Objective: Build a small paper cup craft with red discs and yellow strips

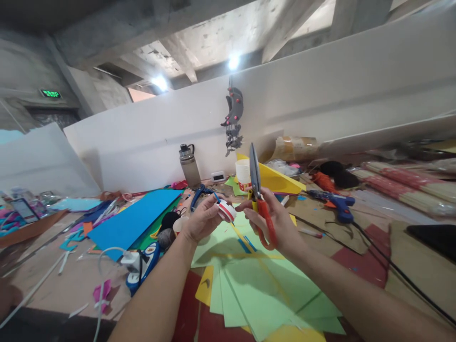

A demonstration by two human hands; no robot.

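My left hand (205, 217) is closed around a small rounded white piece with a red stripe (226, 210), and a thin blue strip shows at its top. My right hand (276, 221) grips a pair of scissors (262, 216) by the orange-red handles, blades upward. The fingertips of that hand come close to the striped piece; whether they touch it I cannot tell. Below both hands lie fanned light green sheets (245, 289), with small blue and yellow strips (246, 244) on top.
Left of me are a blue sheet (135, 218), a power strip (143, 268) and a white cable. A grey bottle (190, 166) and a paper cup (243, 174) stand toward the white partition (149, 142). On the right lie a blue glue gun (340, 205) with its cord and bundled sticks (402, 183).
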